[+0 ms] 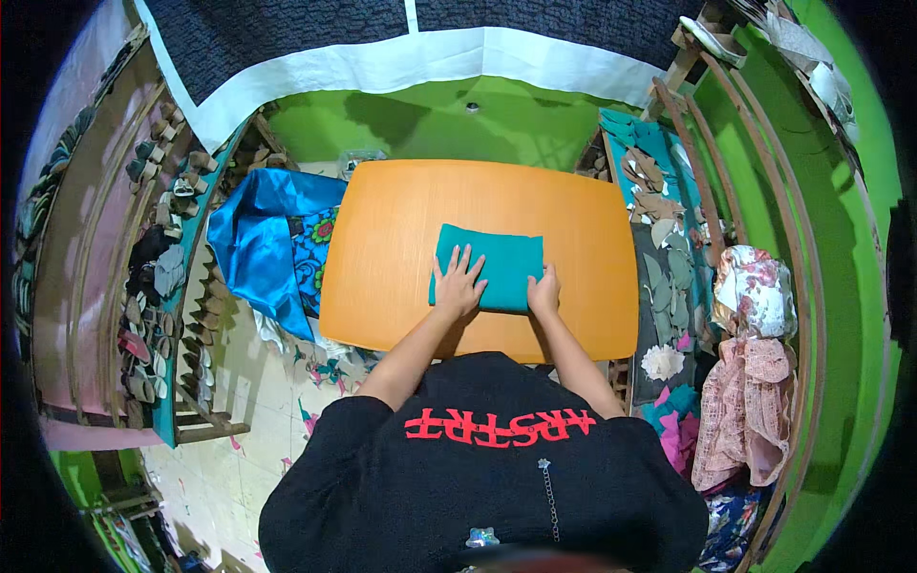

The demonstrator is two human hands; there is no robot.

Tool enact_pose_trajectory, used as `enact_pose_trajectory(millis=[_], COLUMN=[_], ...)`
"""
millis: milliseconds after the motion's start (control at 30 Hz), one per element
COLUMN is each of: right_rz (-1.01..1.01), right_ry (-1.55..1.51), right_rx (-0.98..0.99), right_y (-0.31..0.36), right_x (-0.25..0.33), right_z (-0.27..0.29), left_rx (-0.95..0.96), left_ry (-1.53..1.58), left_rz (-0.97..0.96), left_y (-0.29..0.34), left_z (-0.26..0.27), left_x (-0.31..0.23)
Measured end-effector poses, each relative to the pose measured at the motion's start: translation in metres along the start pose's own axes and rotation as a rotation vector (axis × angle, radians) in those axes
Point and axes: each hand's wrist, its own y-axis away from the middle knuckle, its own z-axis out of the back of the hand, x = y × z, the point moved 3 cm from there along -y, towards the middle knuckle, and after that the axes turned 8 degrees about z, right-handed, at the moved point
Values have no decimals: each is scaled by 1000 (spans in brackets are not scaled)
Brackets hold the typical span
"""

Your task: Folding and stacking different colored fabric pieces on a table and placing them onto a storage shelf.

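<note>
A folded teal-green cloth (501,272) lies as a flat, roughly rectangular bundle on the orange tabletop (401,210). My left hand (460,286) rests palm down on its left part, fingers spread and holding nothing. At the cloth's right edge, near the lower corner, my right hand (544,290) is closed on the border. Some of its fingers are hidden by the hand itself.
Blue shiny fabric (263,234) and patterned cloth (310,248) hang against the table's left side. Wooden racks with shoes (172,272) stand at left. On the right are fabric pieces (669,277), a pink lace garment (740,411) and a floral bundle (755,291). Scraps litter the tiled floor (239,477).
</note>
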Motion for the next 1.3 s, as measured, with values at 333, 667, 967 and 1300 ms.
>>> enact_pose_trajectory(millis=[333,667,967,1300], right_rz=[524,447,346,595], right_ry=[304,470,756,423], right_rx=[159,244,126,366], right_y=[21,22,29,71], right_x=[62,28,34,63], right_z=[-21,-24,-13,-40], left_rx=[73,51,75,249], left_ry=[5,137,202,671], left_rz=[29,204,524,662], left_y=[-2,-7,-1,-6], left_z=[-13,-16,14,0], left_x=[-4,24,22,47])
